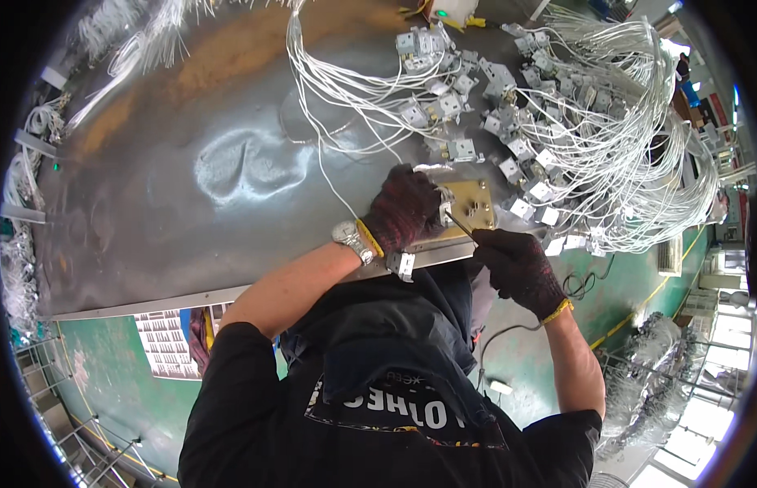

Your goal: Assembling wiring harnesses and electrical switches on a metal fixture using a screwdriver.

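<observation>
My left hand (401, 210), in a dark knitted glove, is closed around a small metal housing (445, 210) at the edge of a brass-coloured plate (480, 193). Several studs stand up from that plate. My right hand (513, 262), gloved too, grips a thin dark rod-shaped tool (460, 224); its tip points at the housing, and whether they touch I cannot tell. The tool's handle is hidden in the fist. Below my left wrist, another metal housing (401, 265) hangs at the bench's front edge. A white wire (334, 191) runs down to my left wrist.
The metal bench (167, 236) carries a bundle of white wires (330, 89) ending in metal housings (431, 106). A larger wired heap (614, 154) fills the right. A dark cord (509, 329) loops below my right hand. A printed sheet (165, 346) hangs at the front left.
</observation>
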Tool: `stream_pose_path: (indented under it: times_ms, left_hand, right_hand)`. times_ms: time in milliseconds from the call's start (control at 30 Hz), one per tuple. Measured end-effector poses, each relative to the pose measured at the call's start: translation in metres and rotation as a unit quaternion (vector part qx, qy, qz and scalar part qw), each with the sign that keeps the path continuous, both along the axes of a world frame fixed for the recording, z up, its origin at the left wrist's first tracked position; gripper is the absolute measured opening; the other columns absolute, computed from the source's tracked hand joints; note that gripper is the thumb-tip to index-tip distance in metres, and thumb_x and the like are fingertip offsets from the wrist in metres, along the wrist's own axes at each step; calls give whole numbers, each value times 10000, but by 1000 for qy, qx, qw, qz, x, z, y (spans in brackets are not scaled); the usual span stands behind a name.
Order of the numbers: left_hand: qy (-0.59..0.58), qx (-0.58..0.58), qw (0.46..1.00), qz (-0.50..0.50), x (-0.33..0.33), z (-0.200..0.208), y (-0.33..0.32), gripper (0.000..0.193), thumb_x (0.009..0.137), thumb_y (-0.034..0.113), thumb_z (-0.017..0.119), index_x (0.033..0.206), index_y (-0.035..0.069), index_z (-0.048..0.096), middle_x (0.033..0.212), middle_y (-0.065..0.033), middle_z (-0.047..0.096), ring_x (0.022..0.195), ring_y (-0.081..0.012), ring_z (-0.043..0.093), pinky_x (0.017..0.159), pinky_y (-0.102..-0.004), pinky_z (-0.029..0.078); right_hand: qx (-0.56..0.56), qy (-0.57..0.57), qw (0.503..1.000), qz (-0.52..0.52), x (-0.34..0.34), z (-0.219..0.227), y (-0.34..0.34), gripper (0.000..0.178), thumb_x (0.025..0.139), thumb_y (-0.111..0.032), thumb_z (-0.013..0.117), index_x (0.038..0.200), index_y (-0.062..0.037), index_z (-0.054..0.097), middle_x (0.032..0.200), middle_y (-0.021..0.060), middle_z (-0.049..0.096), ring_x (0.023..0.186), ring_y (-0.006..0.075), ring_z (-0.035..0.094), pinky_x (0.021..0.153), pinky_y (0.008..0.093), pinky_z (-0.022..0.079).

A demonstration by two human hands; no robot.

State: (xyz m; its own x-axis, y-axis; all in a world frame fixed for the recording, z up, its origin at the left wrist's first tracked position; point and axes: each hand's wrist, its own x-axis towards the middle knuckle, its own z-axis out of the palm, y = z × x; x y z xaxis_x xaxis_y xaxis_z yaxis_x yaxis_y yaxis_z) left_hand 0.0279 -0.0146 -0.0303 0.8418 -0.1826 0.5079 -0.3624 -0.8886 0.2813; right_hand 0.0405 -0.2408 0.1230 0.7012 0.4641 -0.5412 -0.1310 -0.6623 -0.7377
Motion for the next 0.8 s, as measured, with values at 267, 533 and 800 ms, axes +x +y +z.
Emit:
stream_pose_path:
  times_ms: [267,533,800]
  left_hand:
    - [63,36,997,9,0,7,-6,413,674,499,790,973,225,717,874,-16,713,932,-224,674,952,-439,451]
    - [53,-9,998,-19,-8,13,4,491,679,484,812,1037,161,721,966,-60,724,988,-274,669,960,-455,442]
    - [154,-35,978,-133,-39,60,49,582,785,686,693,1014,153,738,822,-95,711,813,-339,682,816,-457,495]
  right_hand:
    - [37,-69,997,-7,-11,-13,-5,352,960,-194,675,1273,-33,688,842,1,706,565,52,586,468,232,475]
    - [223,-3,967,-125,-15,-33,-14,343,934,-48,652,1265,26,596,802,65,668,533,96,557,456,252,437]
    - [306,21,935,-175,-8,-95,19,364,943,-82,596,1281,34,524,794,93,616,558,149,581,491,290,465]
